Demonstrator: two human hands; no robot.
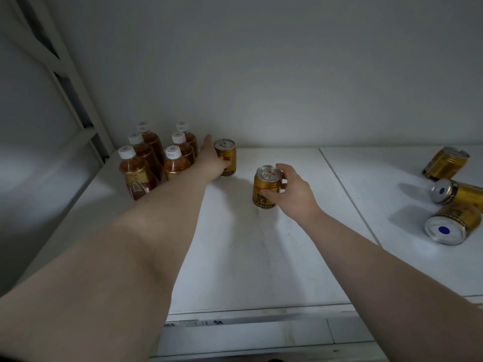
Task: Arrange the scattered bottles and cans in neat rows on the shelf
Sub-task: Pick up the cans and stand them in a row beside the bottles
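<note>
Two bare arms reach in from the bottom of the frame over a white shelf (pixel 261 257). At left of centre, six bottles (pixel 154 158) of amber drink with white caps stand upright in two tidy columns of three, close against the back wall (pixel 261 74).

Left hand (pixel 213 160) is up by that block, just right of the bottles, pressed to the left side of the far can (pixel 226 156). That gold can stands upright, ring-pull top facing up, near the back wall. The thumb shows on the can's front and one finger points past it toward the wall; the other fingers are hidden, so I cannot tell whether the grip really closes round it.

Right hand (pixel 292 189), centre of the frame, is clamped on the near can (pixel 267 188): thumb on the front of the label, fingers curled over the right side and rim. This can is upright too, standing on the shelf, well apart from the far one and nearer the camera.

Over at the right edge, past a seam in the shelf boards, three more gold cans lie on their sides: top can (pixel 445 163) tilted with its open end up right, middle can (pixel 456 193) and bottom can (pixel 450 224) showing silver bases with a blue dot. The lower two look to be touching.

At upper left, a pale shelf frame (pixel 65 82) slants down.
</note>
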